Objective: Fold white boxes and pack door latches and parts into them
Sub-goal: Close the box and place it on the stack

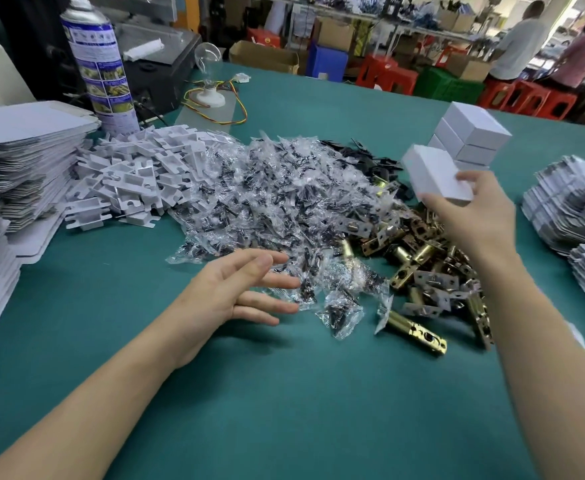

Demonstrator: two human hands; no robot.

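My right hand (pixel 474 216) holds a closed white box (pixel 436 174) in the air, just in front of a stack of closed white boxes (pixel 471 133) at the back right. My left hand (pixel 235 289) hovers with fingers spread and straight, holding nothing, at the near edge of a heap of clear plastic bags of small dark parts (pixel 270 202). Brass door latches (pixel 419 258) lie in a pile to the right of the bags, under my right forearm. One latch (pixel 415 332) lies apart at the front.
Flat white box blanks are stacked at the left (pixel 24 150) and at the right (pixel 575 202). White folded inserts (pixel 135 174) are heaped behind the bags. A spray can (pixel 100 64) and a lamp bulb on a base (pixel 209 77) stand at the back. The green table (pixel 284 410) extends in front.
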